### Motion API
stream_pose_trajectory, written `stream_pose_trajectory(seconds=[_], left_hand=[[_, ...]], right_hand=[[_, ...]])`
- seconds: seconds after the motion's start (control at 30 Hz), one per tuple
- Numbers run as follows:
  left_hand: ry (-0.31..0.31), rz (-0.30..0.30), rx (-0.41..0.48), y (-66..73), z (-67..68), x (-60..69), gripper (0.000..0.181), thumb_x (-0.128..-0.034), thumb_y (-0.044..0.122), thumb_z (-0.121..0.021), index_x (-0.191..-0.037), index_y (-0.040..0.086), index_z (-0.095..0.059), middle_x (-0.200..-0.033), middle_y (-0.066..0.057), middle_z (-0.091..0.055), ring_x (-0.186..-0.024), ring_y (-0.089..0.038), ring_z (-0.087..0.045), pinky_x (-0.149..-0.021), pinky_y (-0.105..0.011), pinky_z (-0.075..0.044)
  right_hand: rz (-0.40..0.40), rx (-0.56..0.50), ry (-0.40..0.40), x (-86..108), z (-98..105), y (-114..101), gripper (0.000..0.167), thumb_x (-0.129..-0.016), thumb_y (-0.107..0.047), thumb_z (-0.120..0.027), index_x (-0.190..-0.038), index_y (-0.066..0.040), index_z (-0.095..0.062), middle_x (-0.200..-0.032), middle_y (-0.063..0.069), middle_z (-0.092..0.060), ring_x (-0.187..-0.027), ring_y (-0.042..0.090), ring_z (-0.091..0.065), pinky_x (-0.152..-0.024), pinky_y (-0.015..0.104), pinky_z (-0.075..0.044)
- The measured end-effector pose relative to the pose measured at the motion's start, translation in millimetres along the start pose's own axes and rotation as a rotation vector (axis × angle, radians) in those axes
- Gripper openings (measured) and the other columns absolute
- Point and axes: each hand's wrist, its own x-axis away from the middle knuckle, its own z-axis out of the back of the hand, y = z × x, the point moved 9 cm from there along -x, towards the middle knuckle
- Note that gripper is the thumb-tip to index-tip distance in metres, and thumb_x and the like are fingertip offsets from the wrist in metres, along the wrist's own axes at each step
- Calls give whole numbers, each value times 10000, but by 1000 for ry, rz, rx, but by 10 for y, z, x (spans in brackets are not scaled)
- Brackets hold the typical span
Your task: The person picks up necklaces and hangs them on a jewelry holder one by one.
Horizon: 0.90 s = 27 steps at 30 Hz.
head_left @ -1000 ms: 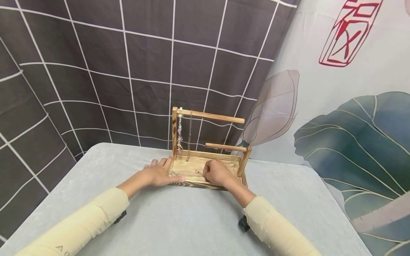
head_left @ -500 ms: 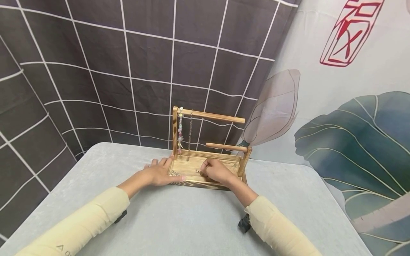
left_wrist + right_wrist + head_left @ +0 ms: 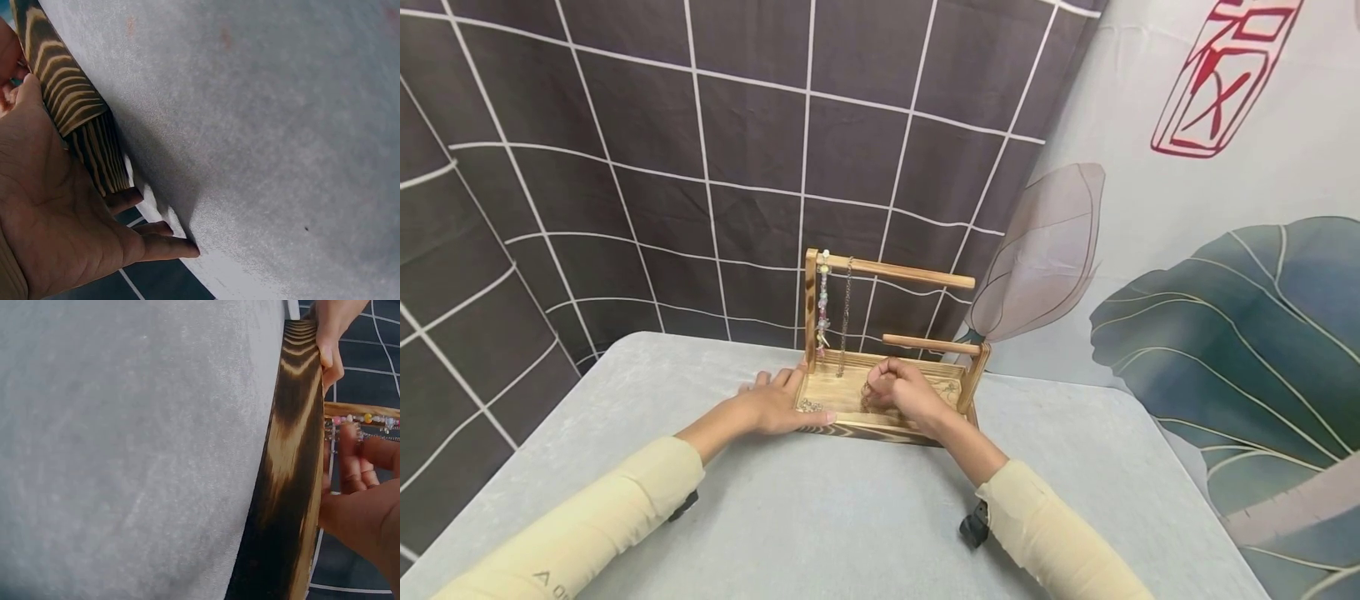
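Right grip [image 3: 907, 393] pinches a thin chain [image 3: 866, 396], now drawn up, so I judge pickup begun; left grip [image 3: 770, 408], fingers extended, touches wooden jewelry stand [image 3: 872, 432].

Hands [image 3: 767, 410] [image 3: 912, 397]: two; wooden tray [image 3: 829, 389]: one; bars [image 3: 902, 271] [image 3: 932, 343]: two; beaded strand [image 3: 822, 304]: one.

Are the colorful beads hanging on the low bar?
No, the colorful beads hang from the upper bar of the wooden stand, at the end by the tall post.
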Motion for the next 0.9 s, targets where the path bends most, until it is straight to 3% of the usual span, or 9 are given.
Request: stream_pose_trajectory(seconds=[0.17, 0.4, 0.73, 0.9], left_hand=[[-13, 6, -8, 4, 2, 0, 1435, -880, 1043, -488, -1821, 61, -31, -1856, -303, -209, -1685, -656, -165, -1290, -914, -160], [-13, 4, -4, 21, 11, 14, 1410, -900, 1018, -505, -1820, 59, -31, -1856, -314, -194, -1686, -679, -122, -1293, -915, -137], [-11, 12, -18, 6, 9, 14, 1406, -901, 1018, -501, -1822, 65, -29, -1856, -301, -213, -1687, -663, -155, -1290, -911, -169], [-23, 16, -22, -8, -5, -15, 1395, -913, 1007, -501, -1821, 69, -8, -1863, -302, -186, -1690, -672, -123, -1291, -914, -149]], right_hand=[[26, -117, 65, -12, 27, -1, 91, -1075, -9, -563, -1075, -10, -654, -919, 9, -711, -867, 123, -701, -913, 328, -647], [-53, -266, 67, -15, -15, 95, 57, -1107, -4, -557, -1085, 3, -609, -772, -5, -611, -700, 123, -643, -720, 270, -647], [-78, -94, 77, 10, 21, 62, 80, -1031, -69, -674, -1101, -35, -654, -804, -19, -572, -672, 112, -510, -598, 213, -474], [-40, 60, 98, 35, 50, 22, 126, -954, -59, -677, -1078, -43, -682, -812, -22, -622, -723, 134, -539, -616, 242, -438]])
